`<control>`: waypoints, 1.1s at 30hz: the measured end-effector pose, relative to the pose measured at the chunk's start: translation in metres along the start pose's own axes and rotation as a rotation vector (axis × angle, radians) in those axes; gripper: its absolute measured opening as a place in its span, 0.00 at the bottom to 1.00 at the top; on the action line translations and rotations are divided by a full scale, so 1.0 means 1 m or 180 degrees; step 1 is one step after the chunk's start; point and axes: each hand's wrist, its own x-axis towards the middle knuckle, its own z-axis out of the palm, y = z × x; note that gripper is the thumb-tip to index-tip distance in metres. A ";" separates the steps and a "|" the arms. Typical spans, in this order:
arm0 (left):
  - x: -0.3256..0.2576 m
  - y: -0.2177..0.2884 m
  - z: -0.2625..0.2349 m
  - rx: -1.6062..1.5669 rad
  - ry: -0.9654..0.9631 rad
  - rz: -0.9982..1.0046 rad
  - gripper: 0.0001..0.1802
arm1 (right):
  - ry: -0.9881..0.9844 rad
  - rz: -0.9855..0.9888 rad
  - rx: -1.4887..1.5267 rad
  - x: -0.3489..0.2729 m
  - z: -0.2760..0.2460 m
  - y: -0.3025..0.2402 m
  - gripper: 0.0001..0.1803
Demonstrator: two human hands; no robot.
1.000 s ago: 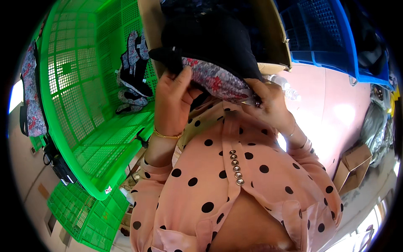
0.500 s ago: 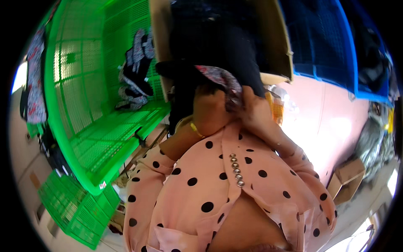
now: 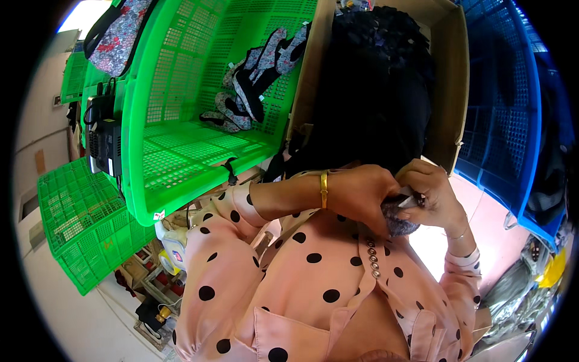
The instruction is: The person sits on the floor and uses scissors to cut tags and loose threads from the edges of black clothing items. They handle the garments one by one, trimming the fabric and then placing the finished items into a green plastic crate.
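Note:
Close to my chest, both hands are closed on a dark, grey-patterned piece of cloth, bunched up between them. My left hand, with a gold band at its wrist, grips the cloth from the left, its fingertips partly hidden. My right hand pinches it from the other side, where a small whitish tag shows among the fingers. Just beyond the hands, a heap of black fabric fills a cardboard box. Whether the held cloth joins that black fabric cannot be made out.
Left of the box, a large green plastic basket holds several floral-print pieces with black edging. A blue basket stands at the right. Another green crate sits lower left. Plastic bags lie at the lower right.
The view has shifted, so baskets and box appear further right. The patterned cloth, earlier hanging in a fold above my hands, is now bunched between them, and a whitish tag shows.

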 end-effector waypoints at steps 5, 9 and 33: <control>-0.001 -0.006 -0.008 -0.0676 -0.0108 -0.0146 0.17 | -0.0527 0.1091 0.1153 -0.024 0.005 0.002 0.30; 0.004 -0.010 -0.007 -0.0925 -0.0265 -0.0350 0.14 | -0.0400 0.1908 0.2163 -0.029 0.016 -0.023 0.20; 0.107 -0.067 -0.084 0.1801 0.1941 0.1209 0.09 | 0.1268 0.1664 -0.0382 0.036 -0.024 0.084 0.17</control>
